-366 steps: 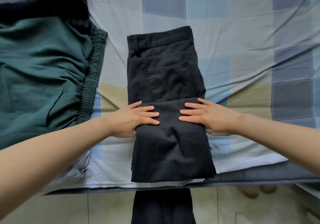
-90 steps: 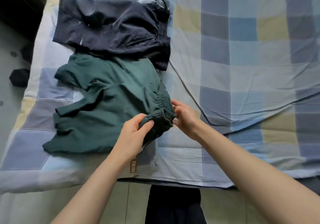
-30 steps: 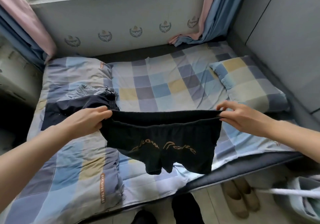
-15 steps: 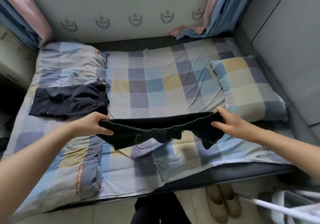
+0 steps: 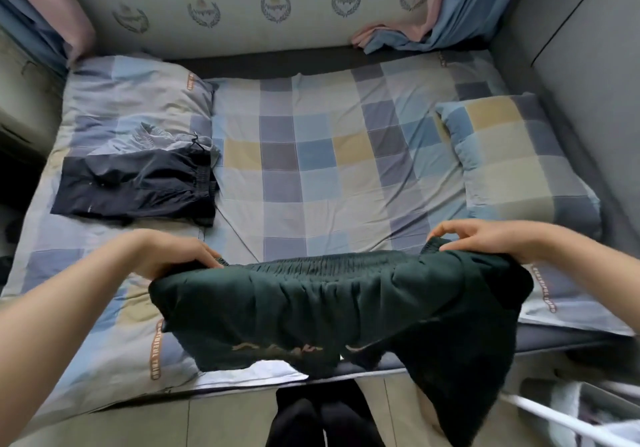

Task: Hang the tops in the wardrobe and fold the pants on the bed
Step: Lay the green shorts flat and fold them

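Spanning the near edge of the bed [image 5: 311,176], the green shorts [image 5: 311,308] ran left to right, elastic waistband away from me, legs hanging toward the floor. I had both arms reaching forward and spread wide. My left hand [image 5: 173,256] gripped the waistband's left end, fingers curled over it; my right hand [image 5: 485,239] pinched the right end. Folded dark pants [image 5: 138,183] lay at the far left.

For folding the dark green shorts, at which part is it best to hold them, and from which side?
Best by the elastic waistband of the dark green shorts, one end per hand, from the outer sides, as the left hand and right hand do now: stretched straight, it lets the legs hang level.
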The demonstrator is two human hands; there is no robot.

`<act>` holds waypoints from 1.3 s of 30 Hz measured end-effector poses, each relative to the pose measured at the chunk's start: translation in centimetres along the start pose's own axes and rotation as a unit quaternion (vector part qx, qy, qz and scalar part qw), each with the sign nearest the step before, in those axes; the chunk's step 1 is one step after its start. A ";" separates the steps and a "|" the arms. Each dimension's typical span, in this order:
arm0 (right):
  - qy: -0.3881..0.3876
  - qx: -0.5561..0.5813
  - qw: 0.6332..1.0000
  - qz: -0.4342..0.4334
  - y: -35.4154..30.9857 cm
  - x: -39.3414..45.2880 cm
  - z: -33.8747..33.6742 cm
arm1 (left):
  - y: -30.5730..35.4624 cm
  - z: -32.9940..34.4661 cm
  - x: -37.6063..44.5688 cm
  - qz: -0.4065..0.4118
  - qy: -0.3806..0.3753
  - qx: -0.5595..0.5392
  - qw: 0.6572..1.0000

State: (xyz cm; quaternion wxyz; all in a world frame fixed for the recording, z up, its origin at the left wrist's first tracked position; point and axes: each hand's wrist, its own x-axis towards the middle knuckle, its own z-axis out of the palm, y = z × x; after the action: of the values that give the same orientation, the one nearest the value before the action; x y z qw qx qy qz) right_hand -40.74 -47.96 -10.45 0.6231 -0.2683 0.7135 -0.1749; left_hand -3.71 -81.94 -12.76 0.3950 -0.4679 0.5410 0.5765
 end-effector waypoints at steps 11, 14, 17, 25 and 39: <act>0.215 -0.178 0.960 -0.033 5.7 29.9 -0.7 | 0.6 -5.8 28.2 0.129 0.398 0.168 0.893; 0.278 -0.151 0.949 -0.015 10.0 38.5 1.6 | -1.7 -4.7 37.1 0.127 0.451 0.131 0.874; 0.314 -0.120 0.942 -0.010 13.4 44.6 2.7 | -3.5 -3.8 43.4 0.137 0.457 0.117 0.871; 0.380 -0.183 0.902 -0.096 13.5 49.8 -0.4 | -0.9 -8.8 46.6 0.192 0.497 0.192 0.825; 0.433 -0.006 0.898 0.073 16.9 56.3 -2.1 | 3.8 0.7 53.5 0.271 0.429 0.364 0.781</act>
State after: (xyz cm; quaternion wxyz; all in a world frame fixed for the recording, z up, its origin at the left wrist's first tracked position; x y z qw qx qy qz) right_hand -50.03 -68.53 -64.76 0.2619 -0.1165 0.9315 -0.2238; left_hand -20.81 -84.37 -63.58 0.0910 -0.3226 0.9285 0.1599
